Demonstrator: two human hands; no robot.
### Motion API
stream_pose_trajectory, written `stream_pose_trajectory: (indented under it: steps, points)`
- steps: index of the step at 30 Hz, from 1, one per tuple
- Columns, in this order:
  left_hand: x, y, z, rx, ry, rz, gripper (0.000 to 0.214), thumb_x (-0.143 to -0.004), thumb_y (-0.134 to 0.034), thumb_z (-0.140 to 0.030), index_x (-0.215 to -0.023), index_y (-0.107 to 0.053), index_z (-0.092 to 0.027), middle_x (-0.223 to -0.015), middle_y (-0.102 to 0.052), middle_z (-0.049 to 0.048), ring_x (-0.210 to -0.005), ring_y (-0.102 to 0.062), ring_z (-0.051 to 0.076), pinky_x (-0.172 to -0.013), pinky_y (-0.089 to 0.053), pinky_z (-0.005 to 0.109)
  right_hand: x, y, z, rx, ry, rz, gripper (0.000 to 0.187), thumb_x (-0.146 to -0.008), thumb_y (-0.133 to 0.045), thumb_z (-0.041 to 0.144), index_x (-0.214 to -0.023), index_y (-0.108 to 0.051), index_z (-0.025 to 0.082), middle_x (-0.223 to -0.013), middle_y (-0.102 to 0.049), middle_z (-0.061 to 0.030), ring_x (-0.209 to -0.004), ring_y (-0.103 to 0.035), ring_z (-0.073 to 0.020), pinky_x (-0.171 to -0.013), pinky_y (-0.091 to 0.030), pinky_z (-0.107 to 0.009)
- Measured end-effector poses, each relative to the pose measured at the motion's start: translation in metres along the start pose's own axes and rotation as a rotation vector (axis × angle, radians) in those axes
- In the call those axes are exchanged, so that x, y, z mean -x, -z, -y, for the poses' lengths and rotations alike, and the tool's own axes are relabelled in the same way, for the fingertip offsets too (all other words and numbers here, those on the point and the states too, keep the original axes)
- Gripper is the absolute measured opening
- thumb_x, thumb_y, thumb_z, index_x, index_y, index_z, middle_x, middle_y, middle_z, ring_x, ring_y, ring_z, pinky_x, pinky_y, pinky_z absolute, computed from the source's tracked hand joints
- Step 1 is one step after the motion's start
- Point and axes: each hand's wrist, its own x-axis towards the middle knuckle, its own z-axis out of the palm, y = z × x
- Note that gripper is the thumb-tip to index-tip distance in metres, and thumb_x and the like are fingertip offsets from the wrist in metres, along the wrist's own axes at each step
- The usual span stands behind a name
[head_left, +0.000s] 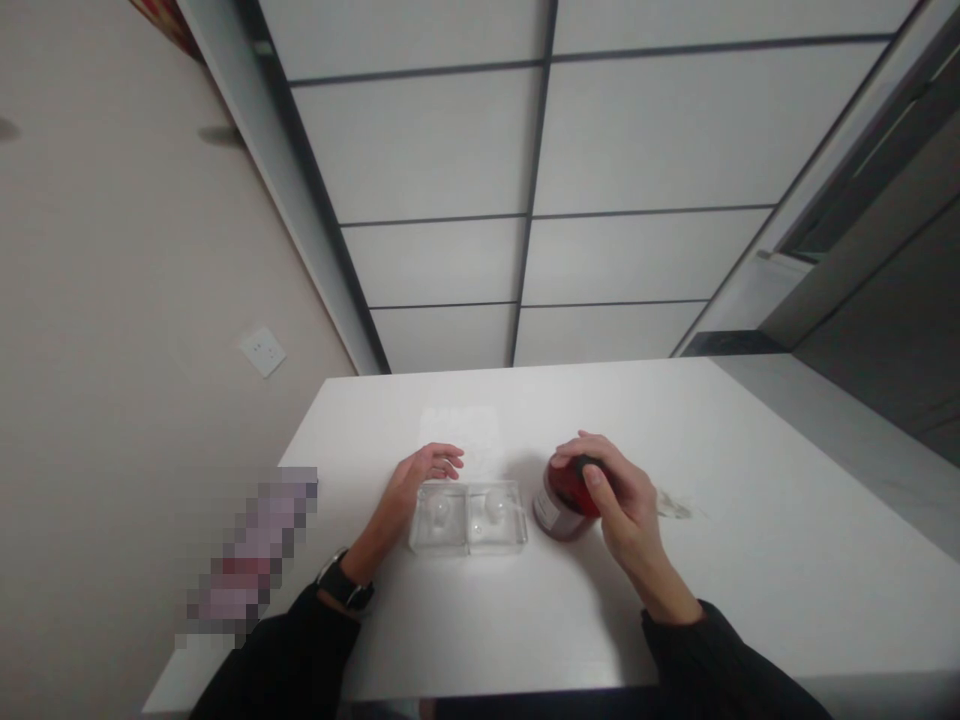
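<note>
right hand [619, 490]: lower frame, right of centre; cupped over the jar's red top, thumb on the near side, fingers across the far side, grip closed round it.
jar [559, 512]: lower frame, just right of centre; held from above, probably for steadiness, which leaves the white label [551, 508] uncovered. whether it tilts cannot be told.
left hand [427, 467]: lower centre; fingers loosely extended, gripping nothing; by the upper left corner of the box, contact uncertain, perhaps placed there to guard it.
box [469, 546]: lower centre; clear, two compartments, a round shape in each; between the hands, presumably within easy reach of both.
pale scrap [675, 503]: right of the jar; nature undetermined.
</note>
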Motion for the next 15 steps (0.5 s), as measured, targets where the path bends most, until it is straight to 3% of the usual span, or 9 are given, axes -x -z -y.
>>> stream_pose_trajectory:
  steps: [5, 10, 15]
  points:
    - [-0.0008, 0.0013, 0.0017, -0.001, 0.006, 0.003, 0.07, -0.093, -0.05, -0.081, -0.106, -0.074, -0.017, -0.101, -0.076, 0.0123, -0.091, -0.069, 0.026, -0.088, -0.054, 0.038, 0.0053, -0.0058, -0.0014, -0.19, -0.13, -0.09, 0.017, -0.095, -0.075, 0.037, -0.104, -0.063, 0.028, -0.086, -0.077, -0.0012, -0.089, -0.074, -0.0225, -0.095, -0.056, -0.044]
    - [-0.0002, 0.0007, -0.0002, -0.011, 0.013, -0.001, 0.07, -0.093, -0.05, -0.08, -0.106, -0.075, -0.017, -0.101, -0.076, 0.0125, -0.091, -0.069, 0.027, -0.087, -0.053, 0.038, 0.008, -0.0033, -0.001, -0.091, -0.057, -0.079, 0.015, -0.101, -0.064, 0.039, -0.107, -0.072, 0.028, -0.099, -0.077, -0.0062, -0.097, -0.072, -0.0252, -0.088, -0.057, -0.043]
    - [0.0005, -0.0005, -0.004, -0.009, 0.023, -0.001, 0.071, -0.091, -0.052, -0.083, -0.104, -0.075, -0.017, -0.101, -0.076, 0.0122, -0.09, -0.069, 0.027, -0.087, -0.054, 0.038, 0.0099, -0.0047, 0.0007, -0.036, 0.049, -0.072, 0.027, -0.107, -0.049, 0.042, -0.116, -0.072, 0.03, -0.096, -0.077, -0.0045, -0.096, -0.072, -0.0265, -0.096, -0.055, -0.048]
